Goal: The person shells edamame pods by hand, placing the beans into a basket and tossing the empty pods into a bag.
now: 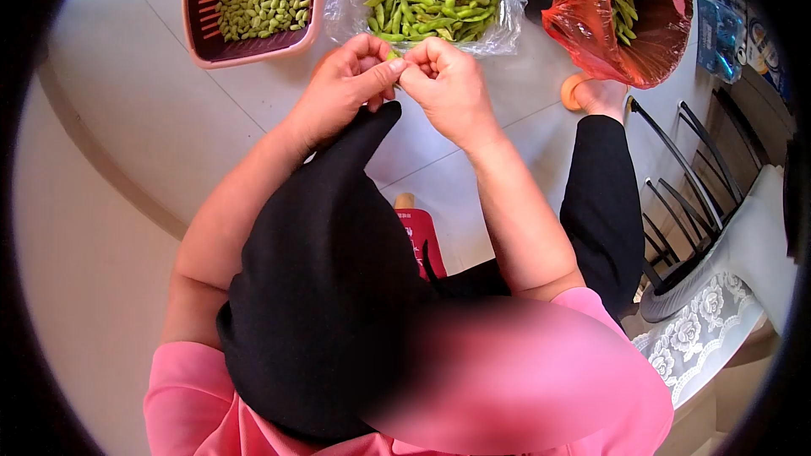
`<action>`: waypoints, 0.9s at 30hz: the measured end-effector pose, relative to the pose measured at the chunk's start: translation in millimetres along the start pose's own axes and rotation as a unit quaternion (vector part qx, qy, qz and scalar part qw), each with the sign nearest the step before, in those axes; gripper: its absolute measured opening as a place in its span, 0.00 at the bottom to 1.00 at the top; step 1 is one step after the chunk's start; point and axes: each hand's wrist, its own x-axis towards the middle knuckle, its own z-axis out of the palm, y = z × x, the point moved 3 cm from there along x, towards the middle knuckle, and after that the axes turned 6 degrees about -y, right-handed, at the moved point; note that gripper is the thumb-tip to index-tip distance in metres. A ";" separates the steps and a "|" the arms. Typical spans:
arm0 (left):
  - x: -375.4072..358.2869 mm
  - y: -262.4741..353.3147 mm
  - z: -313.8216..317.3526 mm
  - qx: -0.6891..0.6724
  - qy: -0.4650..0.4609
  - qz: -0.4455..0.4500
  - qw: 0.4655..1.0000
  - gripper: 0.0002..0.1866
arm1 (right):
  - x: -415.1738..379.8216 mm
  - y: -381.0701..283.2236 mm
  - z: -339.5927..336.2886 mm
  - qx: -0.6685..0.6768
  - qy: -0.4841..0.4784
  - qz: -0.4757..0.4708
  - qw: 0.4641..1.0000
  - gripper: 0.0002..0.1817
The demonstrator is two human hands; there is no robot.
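Observation:
My left hand (348, 78) and my right hand (449, 89) meet above my raised knee, fingertips pinched together. Between them a small bit of a green bean pod (394, 56) shows; my fingers cover most of it. Just beyond my hands, a clear plastic bag (342, 2) lies opened out with a heap of whole green bean pods (435, 0) on it. At the upper left stands a pink basket (317, 0) with a dark inside, holding many shelled green beans (263, 0).
At the upper right a red plastic bag (583, 25) lines a bin with green pods (623, 4) inside. My foot (601, 95) rests below it. Black chair legs (697, 177) and a lace cloth (701, 321) are at the right. Pale tiles (152, 118) cover the floor.

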 end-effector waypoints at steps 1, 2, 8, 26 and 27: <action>-0.3 -1.1 -2.0 0.000 0.000 0.000 1.000 0.06 | -0.2 -1.9 -3.0 0.000 0.000 0.000 1.000 0.07; -0.2 -2.2 -4.3 0.026 -0.007 -0.007 1.000 0.09 | -0.3 -4.6 -4.4 0.001 -0.036 0.000 0.999 0.07; -3.1 -1.5 1.2 0.064 -0.071 -0.021 0.995 0.11 | -6.8 -10.9 -19.1 0.076 -0.166 0.041 0.982 0.03; -5.6 -4.4 0.4 -0.003 -0.092 -0.049 0.995 0.08 | -4.8 -5.1 -29.3 0.057 -0.190 0.067 0.978 0.04; -3.4 -4.2 -3.0 -0.013 -0.073 -0.041 0.996 0.09 | -5.2 -6.7 -28.9 0.059 -0.184 0.063 0.979 0.03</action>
